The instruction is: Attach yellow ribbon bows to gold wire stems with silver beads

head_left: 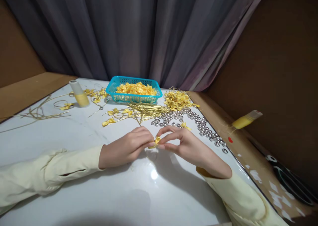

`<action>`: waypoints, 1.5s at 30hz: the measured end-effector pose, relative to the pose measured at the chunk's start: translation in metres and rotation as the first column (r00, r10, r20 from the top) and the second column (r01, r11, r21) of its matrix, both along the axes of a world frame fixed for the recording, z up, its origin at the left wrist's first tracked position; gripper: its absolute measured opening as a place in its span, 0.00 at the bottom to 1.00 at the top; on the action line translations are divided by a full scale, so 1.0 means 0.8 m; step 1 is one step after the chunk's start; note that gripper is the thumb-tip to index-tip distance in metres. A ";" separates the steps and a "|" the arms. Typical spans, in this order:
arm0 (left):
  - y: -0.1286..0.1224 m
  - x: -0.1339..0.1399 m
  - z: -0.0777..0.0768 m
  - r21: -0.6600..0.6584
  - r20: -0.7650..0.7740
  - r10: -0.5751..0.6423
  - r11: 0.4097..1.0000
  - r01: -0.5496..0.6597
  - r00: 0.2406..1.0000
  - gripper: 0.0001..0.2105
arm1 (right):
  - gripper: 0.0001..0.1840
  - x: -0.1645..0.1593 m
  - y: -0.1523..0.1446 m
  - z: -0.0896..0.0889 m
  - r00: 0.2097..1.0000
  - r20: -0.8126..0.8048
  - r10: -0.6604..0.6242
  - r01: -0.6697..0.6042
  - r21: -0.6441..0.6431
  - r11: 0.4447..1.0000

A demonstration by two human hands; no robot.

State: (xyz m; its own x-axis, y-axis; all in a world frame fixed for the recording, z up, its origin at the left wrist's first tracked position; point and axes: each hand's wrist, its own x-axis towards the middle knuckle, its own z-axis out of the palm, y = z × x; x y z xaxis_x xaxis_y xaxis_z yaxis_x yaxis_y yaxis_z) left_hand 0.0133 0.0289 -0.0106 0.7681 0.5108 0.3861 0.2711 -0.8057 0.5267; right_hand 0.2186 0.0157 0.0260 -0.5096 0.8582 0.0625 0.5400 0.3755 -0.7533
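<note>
Between my two hands is a small yellow ribbon bow (157, 140), with a thin gold cord looping below it. My left hand (130, 144) pinches the bow's left side, its fingers closed. From the right, my right hand (184, 143) pinches the bow with thumb and fingertips. Just beyond the hands lie gold cords (146, 110) in a bundle, and several silver rings (171, 116) are scattered to the right. A loose yellow bow (185, 125) lies behind my right hand. Part of the held bow is hidden by fingers.
A blue basket (135, 98) full of yellow bows stands at the back, beside a pile of corded bows (177, 100). At left are a yellow-filled bottle (79, 94) and loose cords (37, 113). Another yellow-filled bottle (245, 119) and scissors (293, 183) lie right.
</note>
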 end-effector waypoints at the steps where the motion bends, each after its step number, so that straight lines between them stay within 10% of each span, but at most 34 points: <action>1: 0.000 0.000 0.000 -0.003 0.000 -0.004 1.000 0.004 1.000 0.12 | 0.07 0.000 0.000 0.001 1.000 0.004 0.003 -0.003 -0.008 1.000; 24: -0.004 0.007 -0.006 -0.103 -0.079 0.112 0.988 -0.120 0.991 0.13 | 0.07 -0.011 -0.003 -0.001 0.995 0.020 -0.097 0.098 -0.073 0.993; 45: -0.001 0.006 -0.008 -0.082 -0.072 0.107 0.990 -0.113 0.992 0.10 | 0.09 -0.016 -0.011 -0.023 0.991 0.088 -0.105 0.072 0.315 0.946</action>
